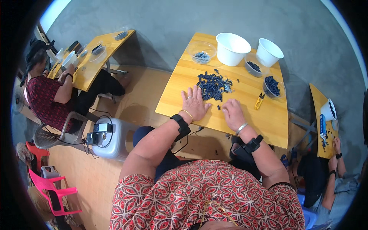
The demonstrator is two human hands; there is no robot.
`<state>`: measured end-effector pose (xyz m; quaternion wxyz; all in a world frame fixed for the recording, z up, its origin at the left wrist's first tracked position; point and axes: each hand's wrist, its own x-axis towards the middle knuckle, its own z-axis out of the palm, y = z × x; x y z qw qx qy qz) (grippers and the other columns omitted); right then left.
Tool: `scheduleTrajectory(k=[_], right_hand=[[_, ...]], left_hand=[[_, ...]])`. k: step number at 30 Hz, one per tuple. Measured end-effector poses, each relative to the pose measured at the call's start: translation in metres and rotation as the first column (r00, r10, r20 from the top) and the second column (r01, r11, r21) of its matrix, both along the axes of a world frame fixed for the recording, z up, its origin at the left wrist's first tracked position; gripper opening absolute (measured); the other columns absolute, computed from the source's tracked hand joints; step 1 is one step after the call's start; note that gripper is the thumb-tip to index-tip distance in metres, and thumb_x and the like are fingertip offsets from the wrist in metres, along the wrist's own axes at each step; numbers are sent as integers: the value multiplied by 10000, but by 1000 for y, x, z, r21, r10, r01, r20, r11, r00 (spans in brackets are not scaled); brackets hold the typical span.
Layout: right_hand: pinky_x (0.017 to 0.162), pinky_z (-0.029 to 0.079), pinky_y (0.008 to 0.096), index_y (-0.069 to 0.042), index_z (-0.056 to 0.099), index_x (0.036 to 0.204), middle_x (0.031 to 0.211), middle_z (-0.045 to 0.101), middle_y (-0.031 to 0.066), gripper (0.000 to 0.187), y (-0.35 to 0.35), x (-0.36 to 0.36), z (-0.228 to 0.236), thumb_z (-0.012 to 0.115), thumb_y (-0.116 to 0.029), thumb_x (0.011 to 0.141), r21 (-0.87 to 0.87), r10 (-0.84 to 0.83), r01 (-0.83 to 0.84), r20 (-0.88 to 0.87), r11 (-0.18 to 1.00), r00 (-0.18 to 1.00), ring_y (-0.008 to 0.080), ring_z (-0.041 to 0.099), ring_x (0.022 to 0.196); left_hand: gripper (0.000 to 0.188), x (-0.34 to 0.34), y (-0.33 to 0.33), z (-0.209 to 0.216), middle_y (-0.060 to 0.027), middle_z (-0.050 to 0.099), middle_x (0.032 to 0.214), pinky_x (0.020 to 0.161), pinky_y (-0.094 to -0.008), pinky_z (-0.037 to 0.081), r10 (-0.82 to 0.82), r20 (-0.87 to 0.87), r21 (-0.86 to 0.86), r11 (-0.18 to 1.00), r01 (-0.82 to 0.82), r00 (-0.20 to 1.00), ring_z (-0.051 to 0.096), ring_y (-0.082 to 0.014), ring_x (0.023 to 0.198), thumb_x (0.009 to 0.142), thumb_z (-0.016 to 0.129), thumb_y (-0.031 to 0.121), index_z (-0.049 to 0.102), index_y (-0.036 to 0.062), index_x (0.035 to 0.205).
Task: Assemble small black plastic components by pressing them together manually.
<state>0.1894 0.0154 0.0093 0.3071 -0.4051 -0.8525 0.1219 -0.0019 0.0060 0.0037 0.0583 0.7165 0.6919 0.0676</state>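
Across the middle of the wooden table (174, 92): one pile of small black plastic pieces (212, 86), too many to count. Left hand (194, 103) flat, fingers spread, released, just beside the pile's near-left side. Right hand (234, 114) nearer the near edge, fingers curled; cannot tell whether grasping. One loose piece (219, 107) between hands. Far edge: two white tubs (230, 56). Clear bowls (191, 51): three, one by the far-left corner, two toward the right edge. Yellow-handled snips (259, 102): one, right of pile.

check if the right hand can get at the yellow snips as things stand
Probably yes: the right hand is near the yellow snips, to their left, and nothing visible stands between them.
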Motion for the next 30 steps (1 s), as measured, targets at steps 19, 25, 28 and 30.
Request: scheduleTrajectory(k=[19, 25, 28, 30], right_hand=[[872, 412, 391, -25, 589, 888, 971, 551, 151, 156, 14, 16, -15, 570, -29, 733, -50, -8, 0, -165, 999, 986, 328, 495, 989], [929, 377, 414, -18, 569, 984, 1070, 510, 181, 248, -17, 30, -16, 579, -44, 738, -38, 10, -12, -60, 999, 998, 357, 457, 1062], [952, 363, 410, -21, 552, 1045, 1141, 478, 193, 299, -22, 34, -17, 580, -51, 748, 1, 17, -17, -2, 1000, 1000, 370, 438, 1105], [958, 363, 400, -22, 541, 1078, 1180, 467, 196, 327, -22, 38, -18, 580, -53, 755, -1, 13, -13, 33, 1000, 999, 373, 434, 1127]], left_hand=[[838, 0, -1, -3, -231, 212, 1428, 1031, -562, 136, 29, 72, 37, 999, -32, 997, 199, -391, 1312, 838, 438, 548, 211, -71, 1356], [864, 2, -14, -1, -236, 190, 1436, 1040, -560, 125, 60, 51, 12, 998, -61, 997, 189, -403, 1316, 832, 452, 560, 194, -72, 1361], [868, 3, -19, 5, -239, 181, 1438, 1040, -557, 131, 56, 72, -24, 998, -54, 996, 196, -412, 1311, 834, 456, 556, 186, -78, 1361], [871, 7, -23, 11, -240, 172, 1440, 1040, -554, 134, 48, 98, -59, 997, -43, 994, 197, -419, 1308, 835, 458, 555, 182, -83, 1360]])
